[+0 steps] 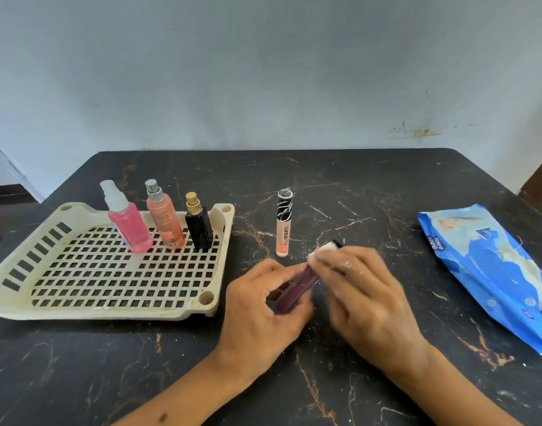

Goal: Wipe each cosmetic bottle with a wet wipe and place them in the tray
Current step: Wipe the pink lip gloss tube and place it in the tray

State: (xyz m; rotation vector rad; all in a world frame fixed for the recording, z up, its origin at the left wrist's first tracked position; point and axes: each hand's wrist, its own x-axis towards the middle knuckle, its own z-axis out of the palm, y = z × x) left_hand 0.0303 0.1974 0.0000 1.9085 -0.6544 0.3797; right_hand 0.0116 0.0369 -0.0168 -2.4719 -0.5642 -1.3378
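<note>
**Three in the tray, two to go**

While your left hand (263, 298) pinches the dark red tube (294, 289) low over the table (355, 192), your right hand (360, 282) curls round the wet wipe (323, 249) at its cap end. Three bottles stand in the tray (110, 312) already. The lip gloss (284, 224) waits upright just beside it, apparently unwiped. Wipes pack (491, 269) sits far right.

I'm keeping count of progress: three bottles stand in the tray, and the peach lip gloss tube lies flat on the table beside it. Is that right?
Not quite. In the head view the peach lip gloss tube stands upright on the table, not flat. The rest holds: three bottles stand in the tray, and the tube is beside it.
</note>
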